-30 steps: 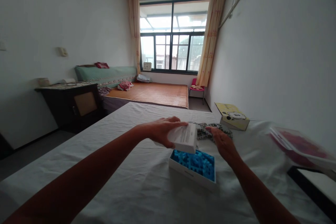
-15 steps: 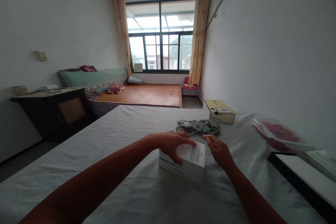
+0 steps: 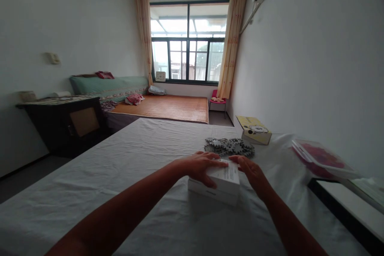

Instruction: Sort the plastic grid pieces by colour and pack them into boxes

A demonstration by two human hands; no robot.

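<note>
A small white box (image 3: 222,186) with printed text on its lid lies closed on the white sheet (image 3: 144,176). My left hand (image 3: 201,167) lies over the lid's left side, fingers curled round its top and near edge. My right hand (image 3: 252,172) rests on the lid's right edge with its fingers stretched out and together. Just behind the box lies a heap of grey gear-shaped pieces (image 3: 230,146).
A yellow cartoon box (image 3: 255,130) lies at the sheet's far right. A clear lidded tub with red contents (image 3: 322,159) and a black-framed board (image 3: 351,204) sit by the right wall. A dark cabinet (image 3: 66,122), a bed with an orange mat (image 3: 168,108) and a pink chair (image 3: 217,100) stand beyond.
One second ago my left hand held the lid above the open box of blue pieces. The lid now sits fully down on the box, and both hands press on it.
</note>
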